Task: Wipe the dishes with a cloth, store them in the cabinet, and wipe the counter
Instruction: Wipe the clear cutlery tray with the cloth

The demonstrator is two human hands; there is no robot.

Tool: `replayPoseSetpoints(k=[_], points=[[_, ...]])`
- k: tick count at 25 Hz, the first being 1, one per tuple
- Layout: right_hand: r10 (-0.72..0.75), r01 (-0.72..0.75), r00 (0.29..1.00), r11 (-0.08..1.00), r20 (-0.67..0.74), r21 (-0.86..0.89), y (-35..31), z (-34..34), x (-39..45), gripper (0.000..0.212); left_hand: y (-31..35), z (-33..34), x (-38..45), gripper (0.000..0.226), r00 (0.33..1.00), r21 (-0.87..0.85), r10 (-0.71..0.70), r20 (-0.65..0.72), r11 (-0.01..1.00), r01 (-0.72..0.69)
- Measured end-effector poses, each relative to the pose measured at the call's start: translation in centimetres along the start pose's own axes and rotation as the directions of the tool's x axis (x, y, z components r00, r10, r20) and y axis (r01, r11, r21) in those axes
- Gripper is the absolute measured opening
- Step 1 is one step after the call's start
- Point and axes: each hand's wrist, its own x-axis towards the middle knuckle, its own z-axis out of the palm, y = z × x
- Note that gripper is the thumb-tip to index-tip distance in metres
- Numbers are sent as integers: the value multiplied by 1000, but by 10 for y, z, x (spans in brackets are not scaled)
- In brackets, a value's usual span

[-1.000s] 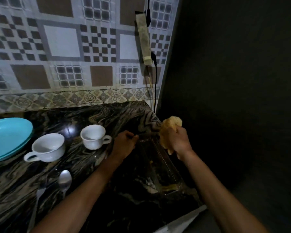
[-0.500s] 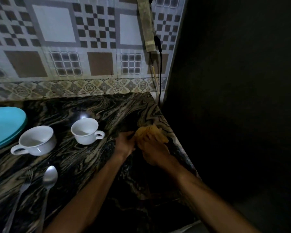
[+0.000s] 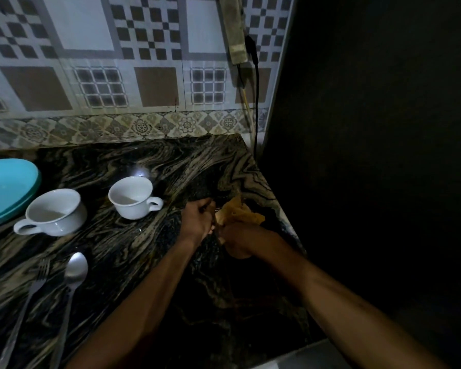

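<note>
My right hand (image 3: 240, 242) grips a crumpled yellow cloth (image 3: 241, 214) and presses it down near the right end of the dark marbled counter (image 3: 133, 251). My left hand (image 3: 197, 221) lies right beside it, fingers curled round the rim of a clear glass dish (image 3: 219, 208). The dish is almost lost against the dark stone. Two white cups (image 3: 54, 213) (image 3: 132, 197) stand upright to the left. Stacked blue plates (image 3: 7, 187) sit at the far left. A spoon (image 3: 75, 270) and a fork (image 3: 36, 282) lie near the front left.
The counter ends just right of my hands at an edge (image 3: 286, 222), with darkness beyond it. A tiled wall (image 3: 144, 83) backs the counter. A black cable (image 3: 256, 102) hangs down in the back right corner.
My right hand has brought the cloth from above the dish's right side down beside my left hand. My left hand has kept its hold on the rim.
</note>
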Motion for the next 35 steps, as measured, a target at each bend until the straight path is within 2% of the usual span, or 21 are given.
replayPoseSetpoints(k=[2,3,7,9,11,12,14,18,21,25,28,31,33,35], points=[[-24,21,996,999,-80,-38,-5,-12,7,58,0,0,2,26,1000,-17,-25,11,1000,25],[13,-11,995,1000,-103,16,-8,-21,5,58,0,0,2,27,999,-19,-38,17,999,38],[46,-47,974,999,-223,3,-10,-31,-10,58,2,1,2,28,997,-30,-79,21,996,79],[10,-18,985,999,-175,-44,-9,-24,-22,51,3,0,1,29,997,-39,-78,20,996,79],[-31,32,996,999,-81,3,-10,-18,-41,44,3,-1,1,29,998,-41,-60,25,997,61],[-67,65,997,996,-30,-52,-10,-15,-51,41,3,0,2,28,999,-35,-42,27,998,43],[-47,47,999,993,2,-104,-16,-8,-68,41,1,-1,3,28,999,-2,-9,36,1000,9],[76,-75,997,997,-27,31,-28,2,-76,49,0,-4,3,28,998,50,30,61,998,-33],[213,-196,976,946,-42,257,-34,-11,-64,54,5,-8,-1,23,990,112,104,97,987,-114],[226,-173,967,921,-116,349,-34,-24,-47,47,7,-10,4,18,986,80,94,141,991,-106],[238,-197,969,906,-65,374,-32,-38,-33,41,6,-10,7,29,988,51,60,139,996,-67],[207,-189,978,920,-15,343,-34,-51,-26,42,12,-12,1,24,987,44,79,142,995,-86],[236,-212,971,900,-17,382,-38,-55,-29,45,15,-12,0,20,989,48,69,130,996,-76],[272,-267,961,887,39,377,-38,-51,-35,47,12,-10,2,25,991,54,57,120,996,-64]])
